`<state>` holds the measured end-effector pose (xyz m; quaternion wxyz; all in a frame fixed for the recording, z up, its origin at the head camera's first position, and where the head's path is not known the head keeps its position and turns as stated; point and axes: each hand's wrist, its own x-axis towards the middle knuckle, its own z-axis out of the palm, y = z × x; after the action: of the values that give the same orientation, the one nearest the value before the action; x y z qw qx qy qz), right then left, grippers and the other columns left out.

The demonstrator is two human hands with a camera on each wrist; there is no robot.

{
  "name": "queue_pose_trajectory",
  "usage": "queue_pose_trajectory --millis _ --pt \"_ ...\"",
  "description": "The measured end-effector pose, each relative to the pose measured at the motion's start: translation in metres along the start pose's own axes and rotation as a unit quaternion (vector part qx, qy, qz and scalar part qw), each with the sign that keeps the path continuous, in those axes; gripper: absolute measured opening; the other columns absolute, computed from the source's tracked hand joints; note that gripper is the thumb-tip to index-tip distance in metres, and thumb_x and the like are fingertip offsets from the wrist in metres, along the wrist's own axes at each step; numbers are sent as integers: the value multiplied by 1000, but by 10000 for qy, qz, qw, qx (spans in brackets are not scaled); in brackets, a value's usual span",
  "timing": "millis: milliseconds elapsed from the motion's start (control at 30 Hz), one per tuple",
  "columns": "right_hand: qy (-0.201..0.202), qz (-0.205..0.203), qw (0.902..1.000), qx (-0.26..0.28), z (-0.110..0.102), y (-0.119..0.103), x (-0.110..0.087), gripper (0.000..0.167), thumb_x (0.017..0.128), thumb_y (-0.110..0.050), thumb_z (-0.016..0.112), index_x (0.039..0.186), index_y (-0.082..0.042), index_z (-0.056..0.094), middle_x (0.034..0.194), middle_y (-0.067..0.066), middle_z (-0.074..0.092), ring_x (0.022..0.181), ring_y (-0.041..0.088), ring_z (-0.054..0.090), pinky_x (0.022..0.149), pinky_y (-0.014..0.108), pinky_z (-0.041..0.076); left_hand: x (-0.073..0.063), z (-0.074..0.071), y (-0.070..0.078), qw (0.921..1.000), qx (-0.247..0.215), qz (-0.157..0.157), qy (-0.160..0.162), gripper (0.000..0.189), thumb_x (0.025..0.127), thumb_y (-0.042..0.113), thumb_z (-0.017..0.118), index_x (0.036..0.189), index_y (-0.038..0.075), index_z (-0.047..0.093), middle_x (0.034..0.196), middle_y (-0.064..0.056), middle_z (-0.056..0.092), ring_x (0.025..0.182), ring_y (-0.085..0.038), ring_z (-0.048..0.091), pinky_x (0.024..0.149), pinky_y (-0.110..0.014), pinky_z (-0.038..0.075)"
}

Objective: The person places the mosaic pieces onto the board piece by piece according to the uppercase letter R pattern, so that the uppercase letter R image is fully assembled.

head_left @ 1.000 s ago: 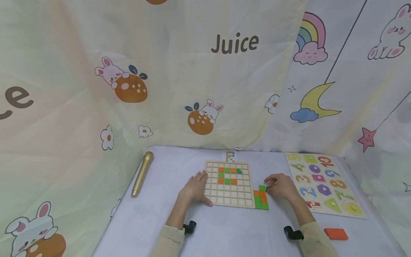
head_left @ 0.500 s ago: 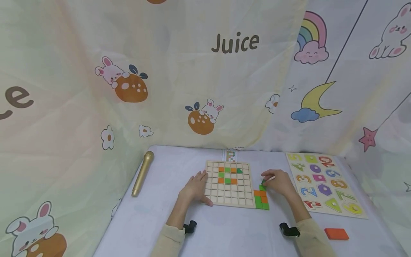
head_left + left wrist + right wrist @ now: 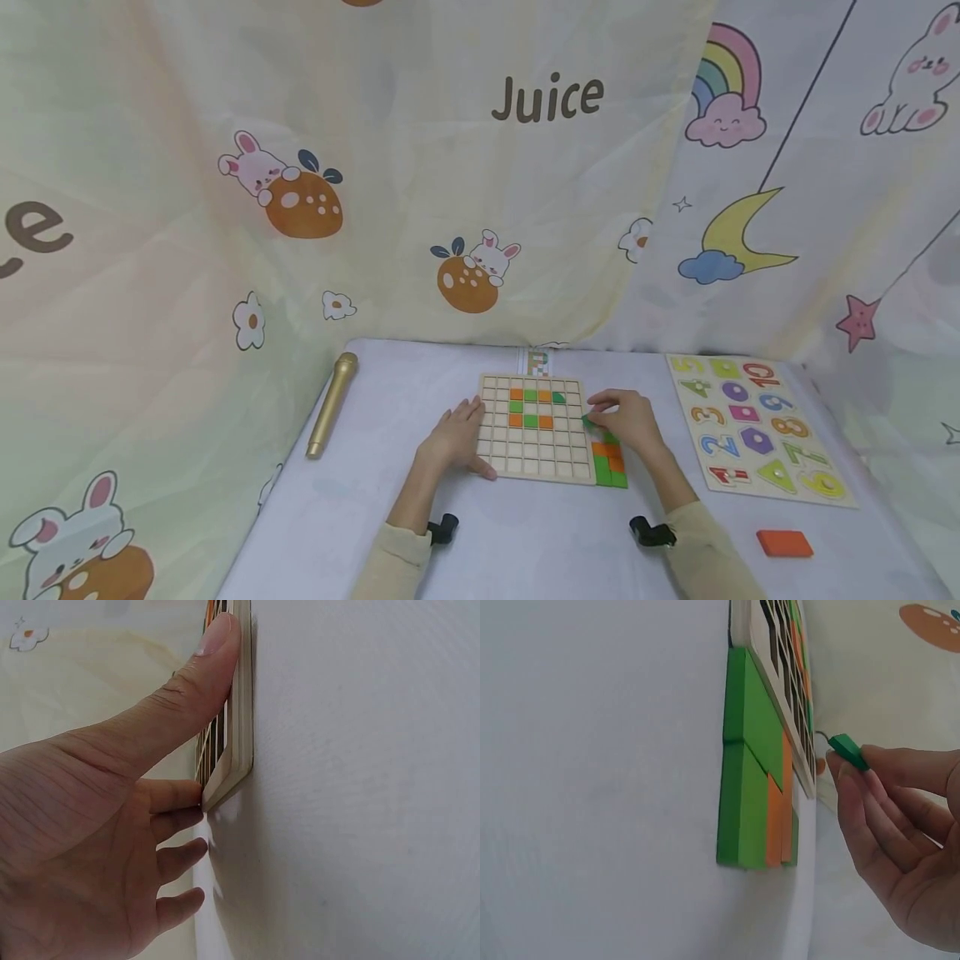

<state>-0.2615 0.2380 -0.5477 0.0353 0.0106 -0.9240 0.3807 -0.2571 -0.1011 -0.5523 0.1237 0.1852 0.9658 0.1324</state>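
Right hand (image 3: 628,418) pinches a dark-green block (image 3: 849,752) by a pale wooden grid board (image 3: 536,458). Left of that grip, orange and green square tiles (image 3: 530,422) fill few cells — early, I'd judge; below it, unplaced orange and green blocks (image 3: 603,472). Left hand (image 3: 454,437), straight-fingered, touches the board.

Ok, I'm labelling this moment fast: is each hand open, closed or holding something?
Left hand: open, touching the grid board.
Right hand: closed, pinching a dark green piece.
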Motion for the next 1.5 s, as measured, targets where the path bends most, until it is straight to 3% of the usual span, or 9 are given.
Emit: queue_pose_trajectory --millis 267,567,867,1267,1500 --pt "60 47 9995 291 14 -9 3 21 89 -16 84 108 -10 80 94 4 78 86 23 71 66 31 54 2 2 -1 10000 50 -30 -3 140 55 65 94 162 0 31 171 -15 25 158 -35 22 128 -54 23" --pt "-170 169 9986 479 27 -12 8 22 87 -16 85 107 -9 80 89 1 77 92 25 69 75 35 55 3 4 -2 9999 76 -74 10 141 54 66 94 162 1 31 171 -15 25 158 -35 22 128 -54 23" --pt "-426 412 9962 633 37 -14 14 18 87 -13 86 104 -8 80 86 2 76 73 16 72 66 30 61 2 4 -1 10000 77 -56 -10 140 56 64 94 163 1 30 172 -15 24 159 -34 21 128 -54 24" --pt "-223 448 9984 276 41 -20 19 17 82 -17 89 95 -10 81 77 -1 74 72 17 69 62 31 53 1 4 -1 9999 41 -109 41 141 55 63 96 163 1 30 172 -14 24 159 -34 21 128 -54 23" --pt "-266 539 9982 55 42 -25 17 22 79 -17 91 97 -9 80 78 -1 73 74 18 67 61 31 52 1 3 0 10000 10 -79 41 139 56 62 96 163 1 31 172 -15 24 158 -35 22 128 -55 24"
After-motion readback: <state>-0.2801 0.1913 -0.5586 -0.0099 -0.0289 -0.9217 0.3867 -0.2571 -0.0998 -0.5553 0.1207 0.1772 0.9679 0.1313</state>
